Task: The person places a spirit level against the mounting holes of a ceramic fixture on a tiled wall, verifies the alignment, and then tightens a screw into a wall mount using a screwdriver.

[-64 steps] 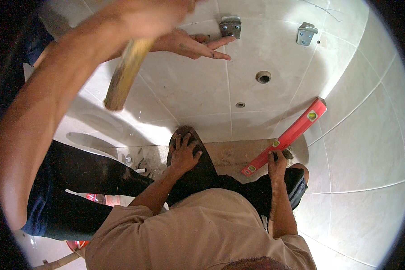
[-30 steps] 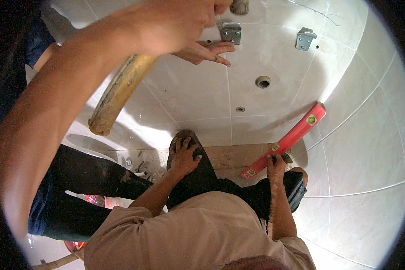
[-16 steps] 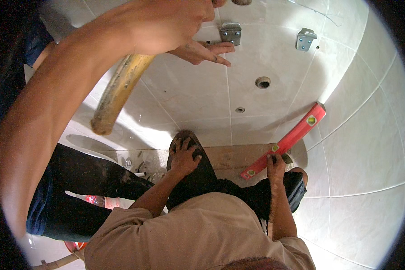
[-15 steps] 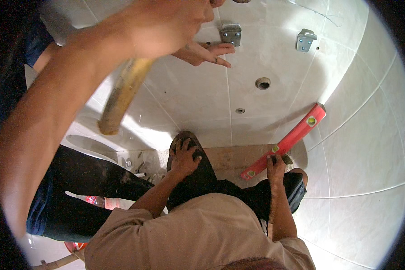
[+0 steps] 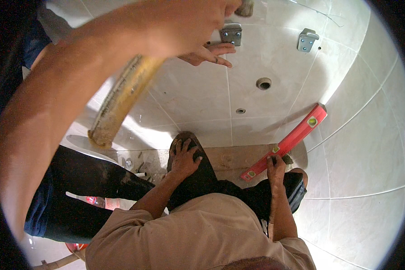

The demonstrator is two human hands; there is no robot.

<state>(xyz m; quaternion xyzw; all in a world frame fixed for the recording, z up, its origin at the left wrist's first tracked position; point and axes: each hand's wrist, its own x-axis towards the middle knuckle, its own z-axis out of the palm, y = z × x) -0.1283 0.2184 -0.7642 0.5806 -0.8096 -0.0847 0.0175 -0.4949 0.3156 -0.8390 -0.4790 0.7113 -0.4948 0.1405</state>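
Tiled wall [image 5: 195, 99] ahead: well above its bottom edge, our right hand [image 5: 198, 23] grips a hammer [image 5: 127, 101]; our left hand [image 5: 206, 55] spreads its fingers beside a bracket [image 5: 231, 35].

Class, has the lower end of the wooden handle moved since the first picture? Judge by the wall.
Yes: against the left metal bracket, the lower end of the wooden handle now sits lower and farther left.
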